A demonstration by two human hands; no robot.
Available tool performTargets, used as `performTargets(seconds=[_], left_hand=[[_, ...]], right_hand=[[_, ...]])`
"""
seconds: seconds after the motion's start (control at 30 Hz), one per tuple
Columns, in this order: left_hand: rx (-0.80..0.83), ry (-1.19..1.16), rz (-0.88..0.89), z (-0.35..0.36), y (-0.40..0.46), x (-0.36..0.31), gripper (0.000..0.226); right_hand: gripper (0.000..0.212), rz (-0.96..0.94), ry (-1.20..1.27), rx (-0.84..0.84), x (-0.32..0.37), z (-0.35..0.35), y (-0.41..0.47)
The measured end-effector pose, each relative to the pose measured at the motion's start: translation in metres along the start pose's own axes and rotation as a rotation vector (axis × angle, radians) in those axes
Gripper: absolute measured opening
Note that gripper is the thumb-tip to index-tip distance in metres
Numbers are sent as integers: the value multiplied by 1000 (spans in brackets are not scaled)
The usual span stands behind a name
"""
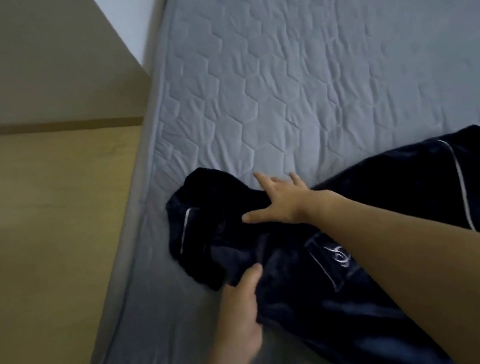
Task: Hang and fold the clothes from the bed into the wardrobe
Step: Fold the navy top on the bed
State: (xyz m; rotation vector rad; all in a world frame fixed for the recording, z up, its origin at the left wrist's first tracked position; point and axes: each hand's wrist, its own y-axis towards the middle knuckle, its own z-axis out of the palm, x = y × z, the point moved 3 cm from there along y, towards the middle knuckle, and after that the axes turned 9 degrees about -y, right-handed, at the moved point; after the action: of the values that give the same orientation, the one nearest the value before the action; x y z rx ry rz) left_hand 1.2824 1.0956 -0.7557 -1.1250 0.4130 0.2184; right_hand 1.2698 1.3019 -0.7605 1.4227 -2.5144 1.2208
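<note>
Dark navy pyjama top (323, 269), white-piped, lies crumpled at the near edge of the bed (310, 77). The right hand (285, 203) rests on it with splayed fingers, probably pinning the cloth, while the left hand (242, 309) pinches the hem, apparently to pull it flat for folding.

A: State of the right hand (285, 203)?
B: Forearm bare, extended from the lower right edge toward centre. Fingers straight and spread, thumb splayed to the left, palm facing down.
A: And the left hand (242, 312)?
B: It enters from the bottom edge, wrist straight. The thumb points forward; the fingers are curled under and mostly hidden from view.
</note>
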Motion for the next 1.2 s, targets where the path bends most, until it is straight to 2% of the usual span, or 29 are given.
performTargets(seconds=[0.07, 0.1, 0.2, 0.27, 0.33, 0.4, 0.47, 0.53, 0.67, 0.73, 0.77, 0.87, 0.93, 1.0, 1.07, 1.1, 1.17, 1.2], left_hand=[[4, 27, -45, -10, -7, -12, 29], [6, 64, -73, -14, -10, -21, 26], [54, 197, -169, -28, -12, -44, 26], [94, 275, -221, -35, -13, -55, 35], [136, 301, -265, -39, -14, -59, 43], [172, 315, -289, -39, -16, -55, 49], [213, 393, -321, -34, -20, -48, 52], [274, 569, -403, -24, -26, -38, 54], [363, 960, -549, -17, -31, -43, 53], [222, 1116, -447, -20, -32, -64, 50], [93, 1221, -307, -23, -31, -81, 49], [-278, 1337, 343, -16, -46, -146, 33], [-502, 1274, 688, -12, -63, -186, 28], [-640, 969, 785, -11, -81, -215, 22], [-569, 572, 735, -7, -93, -224, 5], [-490, 493, 703, 1, -102, -222, 10], [-320, 565, 690, 18, -127, -214, 13], [-269, 686, 735, 25, -136, -213, 11]], right_hand=[[115, 4, 6, 196, 32, 7, 26], [105, 18, -50, 269, 44, 12, 33], [44, 72, -149, 325, 55, 14, 43], [34, 136, 58, 243, 50, 6, 48], [29, 201, 375, 67, 44, -10, 51], [22, 229, 589, -89, 43, -26, 48], [21, 226, 790, -177, 49, -35, 42], [22, 197, 909, -242, 58, -41, 33], [25, 142, 947, -385, 74, -48, 11], [27, 175, 1029, -478, 68, -61, -5], [27, 200, 1081, -522, 62, -69, -14], [23, 292, 1217, -674, 51, -95, -46], [22, 300, 1285, -742, 56, -113, -67], [21, 282, 1391, -790, 68, -133, -89], [18, 304, 1525, -881, 76, -156, -112], [15, 320, 1611, -932, 76, -166, -123], [11, 341, 1781, -1054, 69, -179, -149], [9, 372, 1817, -1137, 62, -182, -158]])
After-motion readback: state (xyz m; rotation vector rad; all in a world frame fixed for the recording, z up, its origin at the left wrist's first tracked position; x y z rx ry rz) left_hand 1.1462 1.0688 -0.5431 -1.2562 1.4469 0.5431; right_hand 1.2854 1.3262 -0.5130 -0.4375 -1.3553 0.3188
